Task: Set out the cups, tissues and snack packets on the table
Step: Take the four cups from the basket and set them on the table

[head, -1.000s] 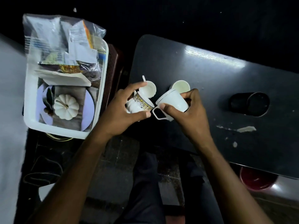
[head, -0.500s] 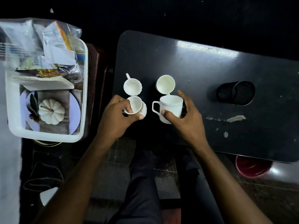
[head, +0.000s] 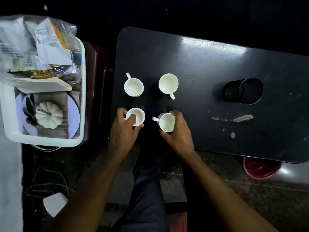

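Note:
Several white cups stand upright on the black table (head: pixel 209 64). My left hand (head: pixel 122 131) grips the near-left cup (head: pixel 138 115), with one finger over its rim. My right hand (head: pixel 177 133) wraps around the near-right cup (head: pixel 165 122), whose handle points left. Behind them stand the far-left cup (head: pixel 133 86) and the far-right cup (head: pixel 168 84), both untouched. To the left, a white tray (head: pixel 43 141) carries snack packets (head: pixel 41 41) in clear wrap and a stack of white tissues (head: pixel 41 84).
A black cylindrical holder (head: pixel 244 91) lies on its side at the table's right. Torn white patches (head: pixel 240 118) mark the tabletop. A red bucket (head: pixel 259 169) sits below the table's near edge. The tray's base shows a pumpkin picture (head: pixel 49 114).
Both cups, tilted in the air a second ago, now stand upright on the table near its front-left edge, and my hands still hold them.

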